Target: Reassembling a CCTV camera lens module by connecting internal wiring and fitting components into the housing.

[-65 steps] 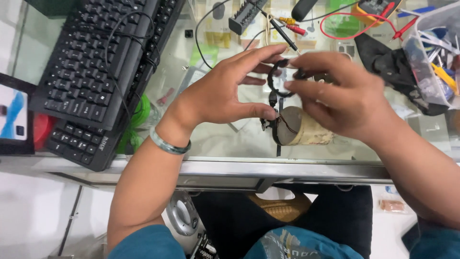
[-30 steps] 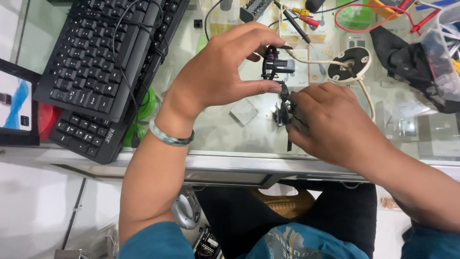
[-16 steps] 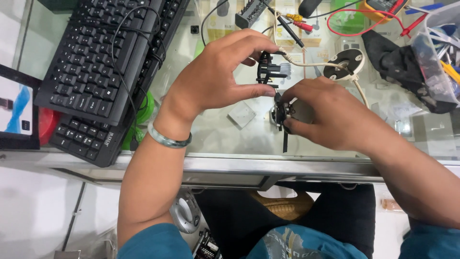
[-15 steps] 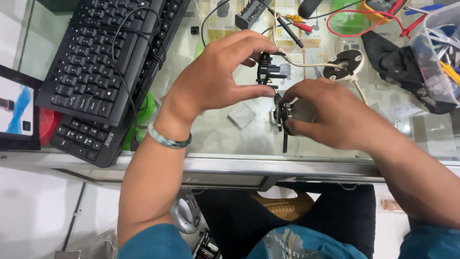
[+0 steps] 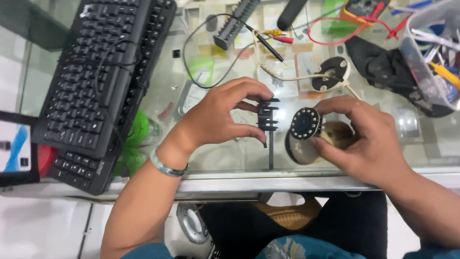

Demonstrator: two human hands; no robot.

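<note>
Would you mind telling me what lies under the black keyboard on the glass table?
Under the black keyboard lies a second black keyboard, its lower rows showing on the glass table. The rest of it is covered.

The glass desk carries two black keyboards, one stacked on the other, two bare hands, one black finned part, one round LED ring board, one round white disc and one multimeter.

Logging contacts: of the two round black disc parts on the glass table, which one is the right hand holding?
The near disc ringed with pale dots, gripped by the right hand; the other disc lies untouched farther back, wired.
</note>
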